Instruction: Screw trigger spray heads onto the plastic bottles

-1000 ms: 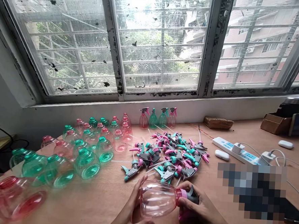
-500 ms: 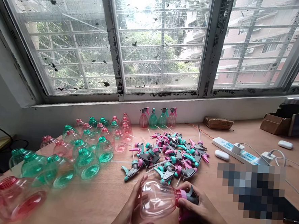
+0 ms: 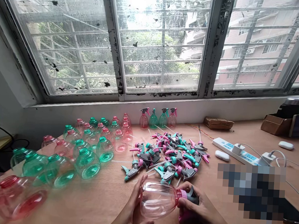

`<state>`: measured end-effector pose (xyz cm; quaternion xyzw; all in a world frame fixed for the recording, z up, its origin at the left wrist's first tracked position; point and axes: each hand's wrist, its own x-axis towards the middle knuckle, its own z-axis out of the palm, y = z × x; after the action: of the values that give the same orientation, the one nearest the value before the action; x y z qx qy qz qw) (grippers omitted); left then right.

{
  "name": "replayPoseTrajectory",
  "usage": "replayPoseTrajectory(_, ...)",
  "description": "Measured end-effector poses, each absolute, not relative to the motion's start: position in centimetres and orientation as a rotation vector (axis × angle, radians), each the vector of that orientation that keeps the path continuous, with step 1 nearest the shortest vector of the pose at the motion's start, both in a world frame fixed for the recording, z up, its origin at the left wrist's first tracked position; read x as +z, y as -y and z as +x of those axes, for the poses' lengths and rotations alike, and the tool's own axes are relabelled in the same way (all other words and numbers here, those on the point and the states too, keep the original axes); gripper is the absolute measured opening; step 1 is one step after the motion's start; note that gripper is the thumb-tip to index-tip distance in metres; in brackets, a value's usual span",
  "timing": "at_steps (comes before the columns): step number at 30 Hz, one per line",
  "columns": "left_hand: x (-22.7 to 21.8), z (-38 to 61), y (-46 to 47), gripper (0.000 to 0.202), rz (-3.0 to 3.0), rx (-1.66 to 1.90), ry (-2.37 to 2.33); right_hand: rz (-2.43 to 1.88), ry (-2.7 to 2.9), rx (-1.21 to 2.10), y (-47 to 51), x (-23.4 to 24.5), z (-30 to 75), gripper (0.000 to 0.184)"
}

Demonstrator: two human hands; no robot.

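Observation:
A clear pink spray bottle [image 3: 156, 198] lies sideways in the air above the table's near edge, its base to the left. My left hand [image 3: 136, 205] cups the base end, fingers along the far side and thumb below. At the neck, my right hand [image 3: 191, 204] is closed on the grey-and-pink spray head [image 3: 183, 194], with thumb and fingers at its pink collar. The pink trigger [image 3: 186, 215] shows under that hand. Just beyond the bottle lies a pile of loose spray heads [image 3: 170, 157] in grey, pink and teal, with thin clear tubes.
Several open pink and green bottles [image 3: 87, 164] stand on the left of the wooden table [image 3: 95, 203]. Bottles with spray heads [image 3: 163, 119] line the wall. A power strip [image 3: 234, 151] with cables, a white case [image 3: 222, 155] and a blurred-out patch are on the right.
The pink bottle has turned slightly about its length, as its ribs and highlights show. Both hands stay in nearly the same place, and the view has shifted a little.

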<state>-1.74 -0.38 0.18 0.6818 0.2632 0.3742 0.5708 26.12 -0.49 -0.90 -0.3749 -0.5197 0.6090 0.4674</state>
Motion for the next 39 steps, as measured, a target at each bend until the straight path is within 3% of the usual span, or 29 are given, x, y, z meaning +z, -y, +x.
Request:
replayPoseTrajectory(4,-0.1,-1.8,0.3,0.080,1.664,0.919,-0.652,-0.923,1.234,1.526,0.6,-0.8,25.9,0.043)
replayPoseTrajectory(10,0.1,-2.2,0.3,0.096,1.582,0.861,-0.717,-0.937,1.285,1.506,0.6,-0.7,26.0,0.042)
replayPoseTrajectory(20,0.3,-1.9,0.4,0.082,1.698,0.903,-0.753,-0.874,1.225,1.551,0.4,-0.9,26.3,0.040)
replayPoseTrajectory(26,0.2,-1.9,0.5,0.103,1.576,0.876,-0.704,-0.912,1.280,1.514,0.5,-0.8,26.3,0.040)
replayPoseTrajectory(32,0.6,-1.9,0.4,0.103,1.579,0.849,-0.794,-0.964,1.328,1.434,0.4,-0.8,26.3,0.040)
replayPoseTrajectory(36,-0.3,-2.0,-0.2,0.091,1.657,0.931,-0.826,-0.939,1.301,1.489,0.4,-1.0,26.3,0.042)
replayPoseTrajectory(39,-1.2,-2.1,-0.6,0.103,1.610,0.949,-0.796,-0.952,1.301,1.486,0.5,-1.0,26.2,0.041)
